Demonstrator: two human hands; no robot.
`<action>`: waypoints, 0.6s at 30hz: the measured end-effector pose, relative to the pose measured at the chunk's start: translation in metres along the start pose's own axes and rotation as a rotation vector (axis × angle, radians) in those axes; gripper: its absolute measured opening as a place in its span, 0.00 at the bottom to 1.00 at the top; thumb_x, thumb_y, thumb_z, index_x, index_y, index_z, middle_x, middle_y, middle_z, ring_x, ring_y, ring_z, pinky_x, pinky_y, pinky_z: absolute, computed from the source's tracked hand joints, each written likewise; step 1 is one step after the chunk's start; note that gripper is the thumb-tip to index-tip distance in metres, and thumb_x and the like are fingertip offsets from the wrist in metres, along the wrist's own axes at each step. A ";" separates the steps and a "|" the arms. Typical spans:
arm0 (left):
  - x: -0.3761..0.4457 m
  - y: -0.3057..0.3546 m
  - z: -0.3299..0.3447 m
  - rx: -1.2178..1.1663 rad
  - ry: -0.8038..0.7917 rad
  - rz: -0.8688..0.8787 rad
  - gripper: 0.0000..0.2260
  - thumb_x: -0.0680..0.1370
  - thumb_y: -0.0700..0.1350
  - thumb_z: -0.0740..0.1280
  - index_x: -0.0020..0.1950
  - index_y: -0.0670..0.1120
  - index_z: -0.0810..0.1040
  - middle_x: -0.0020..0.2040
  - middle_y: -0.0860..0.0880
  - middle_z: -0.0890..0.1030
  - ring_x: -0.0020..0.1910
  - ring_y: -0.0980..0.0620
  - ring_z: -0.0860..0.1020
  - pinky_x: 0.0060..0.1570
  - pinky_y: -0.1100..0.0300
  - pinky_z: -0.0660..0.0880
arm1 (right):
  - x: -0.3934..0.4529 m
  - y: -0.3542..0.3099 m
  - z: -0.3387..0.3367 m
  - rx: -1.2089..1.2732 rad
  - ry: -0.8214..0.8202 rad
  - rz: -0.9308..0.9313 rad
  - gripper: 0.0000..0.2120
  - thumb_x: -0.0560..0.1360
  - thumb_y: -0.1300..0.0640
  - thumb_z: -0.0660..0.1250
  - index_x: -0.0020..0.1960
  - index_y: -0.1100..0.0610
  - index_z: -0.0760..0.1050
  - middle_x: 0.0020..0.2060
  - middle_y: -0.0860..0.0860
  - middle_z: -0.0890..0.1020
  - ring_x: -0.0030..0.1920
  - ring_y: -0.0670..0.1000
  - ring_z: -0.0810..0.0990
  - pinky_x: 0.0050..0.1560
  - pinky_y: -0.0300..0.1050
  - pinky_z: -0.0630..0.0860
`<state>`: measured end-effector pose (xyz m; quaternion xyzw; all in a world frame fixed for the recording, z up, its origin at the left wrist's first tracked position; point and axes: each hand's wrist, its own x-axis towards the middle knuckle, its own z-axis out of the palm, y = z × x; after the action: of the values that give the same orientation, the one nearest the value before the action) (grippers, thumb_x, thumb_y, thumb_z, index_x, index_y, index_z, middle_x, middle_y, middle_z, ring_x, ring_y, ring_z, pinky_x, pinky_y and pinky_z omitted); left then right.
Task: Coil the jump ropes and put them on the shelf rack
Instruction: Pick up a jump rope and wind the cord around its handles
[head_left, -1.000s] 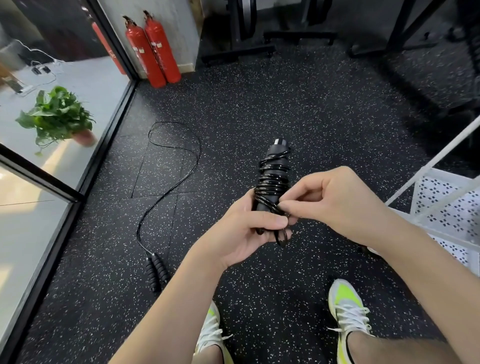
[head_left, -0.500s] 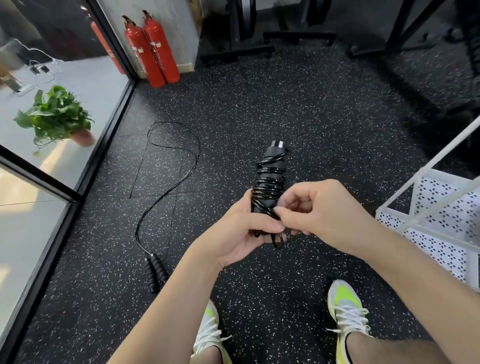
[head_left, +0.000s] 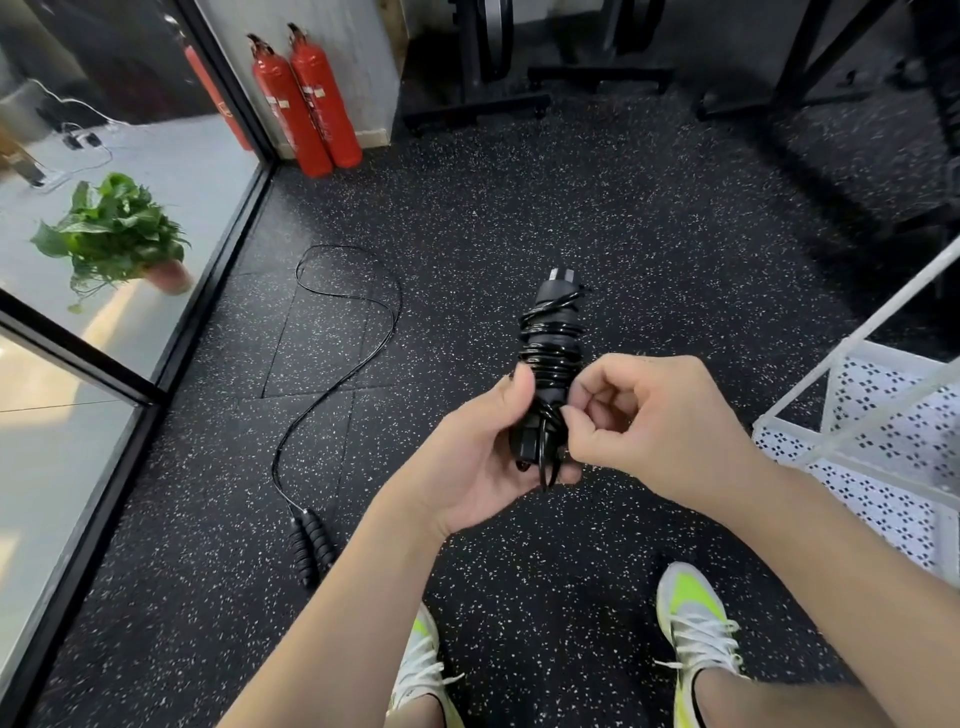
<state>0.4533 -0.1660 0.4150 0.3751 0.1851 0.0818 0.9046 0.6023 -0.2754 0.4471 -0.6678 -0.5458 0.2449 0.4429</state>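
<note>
A black jump rope (head_left: 550, 338) has its cord wound tightly around its two handles, which stand upright in front of me. My left hand (head_left: 478, 457) grips the lower part of the bundle, thumb up along its left side. My right hand (head_left: 654, 421) pinches the loose end of the cord at the bundle's lower right. A second black jump rope (head_left: 332, 358) lies uncoiled on the floor to the left, its two handles (head_left: 311, 540) side by side near my left foot. The white shelf rack (head_left: 857, 457) stands at the right edge.
Two red fire extinguishers (head_left: 306, 104) stand against the wall at the back left. A glass wall with a black frame (head_left: 156, 395) runs along the left, with a potted plant (head_left: 119, 234) behind it. Black gym equipment bases (head_left: 478, 109) sit at the back.
My right hand has shifted lower and curled in at the bottom of the bundle. My left thumb has lifted from across the front to the left side.
</note>
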 end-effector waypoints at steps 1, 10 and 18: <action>0.001 -0.001 0.004 -0.004 0.038 0.005 0.30 0.75 0.59 0.73 0.70 0.42 0.76 0.57 0.40 0.80 0.49 0.45 0.79 0.48 0.50 0.78 | 0.000 -0.001 0.001 -0.020 0.004 -0.018 0.09 0.70 0.64 0.75 0.36 0.53 0.78 0.26 0.44 0.78 0.25 0.42 0.72 0.31 0.29 0.68; 0.009 -0.011 0.010 0.043 0.218 0.105 0.28 0.73 0.55 0.73 0.64 0.37 0.74 0.50 0.36 0.78 0.40 0.43 0.78 0.40 0.51 0.77 | 0.001 0.001 0.004 -0.090 0.049 -0.039 0.09 0.70 0.62 0.75 0.36 0.52 0.77 0.25 0.44 0.77 0.24 0.43 0.73 0.30 0.28 0.68; 0.007 -0.012 0.015 0.010 0.259 0.211 0.28 0.79 0.52 0.70 0.68 0.32 0.69 0.51 0.34 0.79 0.39 0.42 0.80 0.31 0.61 0.77 | 0.003 -0.004 -0.010 0.192 -0.129 0.125 0.03 0.76 0.54 0.73 0.46 0.53 0.82 0.30 0.51 0.83 0.31 0.50 0.82 0.35 0.41 0.78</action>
<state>0.4654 -0.1820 0.4147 0.3835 0.2599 0.2230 0.8577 0.6090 -0.2759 0.4562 -0.6379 -0.5045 0.3657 0.4526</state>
